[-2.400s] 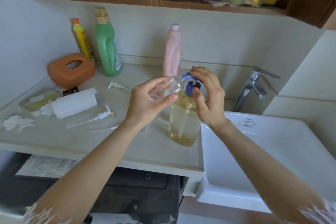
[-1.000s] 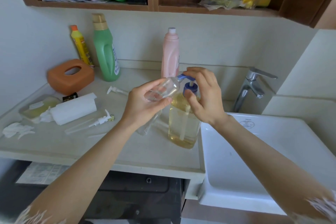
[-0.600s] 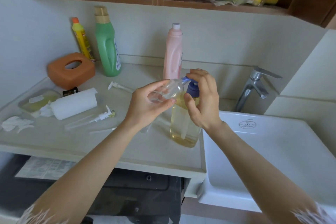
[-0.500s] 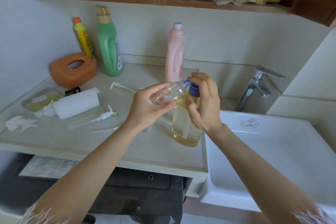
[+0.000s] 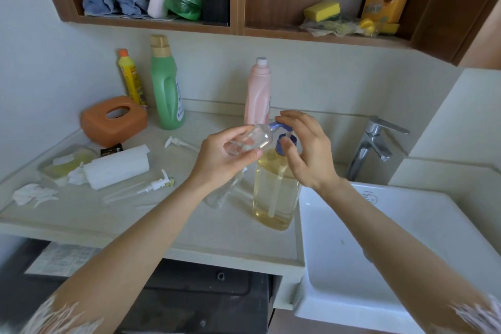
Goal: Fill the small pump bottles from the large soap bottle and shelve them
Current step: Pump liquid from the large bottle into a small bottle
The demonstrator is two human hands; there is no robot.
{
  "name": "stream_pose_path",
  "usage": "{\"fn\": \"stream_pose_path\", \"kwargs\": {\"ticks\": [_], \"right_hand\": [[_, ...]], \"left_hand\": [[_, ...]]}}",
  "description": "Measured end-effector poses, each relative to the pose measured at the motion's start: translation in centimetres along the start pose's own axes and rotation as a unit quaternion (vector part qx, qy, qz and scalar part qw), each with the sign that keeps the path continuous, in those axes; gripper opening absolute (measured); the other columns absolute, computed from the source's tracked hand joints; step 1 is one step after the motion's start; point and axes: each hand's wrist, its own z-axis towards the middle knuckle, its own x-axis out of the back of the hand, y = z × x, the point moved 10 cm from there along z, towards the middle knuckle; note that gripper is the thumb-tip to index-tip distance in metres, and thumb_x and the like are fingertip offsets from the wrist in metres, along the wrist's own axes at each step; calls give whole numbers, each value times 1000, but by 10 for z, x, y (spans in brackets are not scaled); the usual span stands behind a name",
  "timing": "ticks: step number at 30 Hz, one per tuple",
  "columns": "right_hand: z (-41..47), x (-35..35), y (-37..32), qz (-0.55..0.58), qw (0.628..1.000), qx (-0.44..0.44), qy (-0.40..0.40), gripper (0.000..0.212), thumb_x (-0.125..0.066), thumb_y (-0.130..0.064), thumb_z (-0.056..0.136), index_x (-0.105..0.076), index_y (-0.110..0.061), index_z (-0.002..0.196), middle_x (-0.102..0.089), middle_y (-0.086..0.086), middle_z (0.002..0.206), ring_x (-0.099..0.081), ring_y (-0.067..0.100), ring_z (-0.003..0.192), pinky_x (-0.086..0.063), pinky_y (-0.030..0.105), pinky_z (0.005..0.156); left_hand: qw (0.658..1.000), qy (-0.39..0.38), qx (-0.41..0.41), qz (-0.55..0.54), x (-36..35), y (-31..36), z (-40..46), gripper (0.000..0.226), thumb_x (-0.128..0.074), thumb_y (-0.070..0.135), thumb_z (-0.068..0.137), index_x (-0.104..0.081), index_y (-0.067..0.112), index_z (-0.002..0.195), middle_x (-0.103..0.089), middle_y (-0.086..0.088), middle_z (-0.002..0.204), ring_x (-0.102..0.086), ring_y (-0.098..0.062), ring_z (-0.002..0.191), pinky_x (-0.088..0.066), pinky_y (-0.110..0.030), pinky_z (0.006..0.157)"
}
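None of the small pump bottles looks filled or shelved yet, as far as I can judge. The left hand [image 5: 226, 156] grips one small clear bottle [image 5: 250, 139] tilted on its side, its open neck held right at the blue spout of the large soap bottle [image 5: 275, 187]. The right hand [image 5: 307, 153] sits over that bottle's blue pump head, fingers curled round it and thumb against the collar; whether it is pressing down just now I cannot tell. The held bottle looks nearly empty, with at most a thin film of liquid inside.

Another small clear bottle [image 5: 222, 192] lies on the surface [image 5: 189, 225] just left of the large soap bottle, partly hidden behind the left wrist, and it too seems empty. Two loose white pump tops with long dip tubes, one [image 5: 157, 184] well left of the large bottle and one [image 5: 176, 141] further back, have not been screwed on. So filling, capping and shelving all appear to remain; the wooden shelf [image 5: 238, 30] above the large bottle holds no small pump bottle that I can make out.

Clear, smooth, hard-looking plastic forms the small bottles, rounded at the shoulder. Broad and transparent, the large soap bottle carries pale yellow liquid nearly to its shoulder, with a white tube visible through it. The surface is pale, matt and stone-like, with a raised lip at its front edge.
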Motion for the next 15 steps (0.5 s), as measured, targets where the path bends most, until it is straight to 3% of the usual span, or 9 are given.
{"fn": "stream_pose_path", "kwargs": {"ticks": [6,11,15], "right_hand": [[-6,-6,-1,13,999,23,35,39,-43,-20,87,-62,3,112,-60,15,118,-52,28,115,-33,17,100],[-18,-14,2,12,998,20,54,39,-43,-17,82,-64,2,108,-63,13,113,-53,29,114,-33,22,103],[-19,-13,1,3,999,8,45,41,-42,-18,83,-64,1,111,-63,13,117,-52,30,117,-32,21,105]], "left_hand": [[1000,7,-1,-18,-2,-7,-2,43,-79,10,77,-66,20,117,-73,2,103,-69,-11,93,-52,-21,85],[1000,2,23,-11,-2,-21,-3,45,-81,9,74,-68,15,116,-72,1,104,-67,-6,96,-50,-19,87],[999,-8,31,-10,-2,-23,-3,49,-81,10,75,-67,15,121,-71,1,100,-66,-6,86,-52,-24,87]]}}
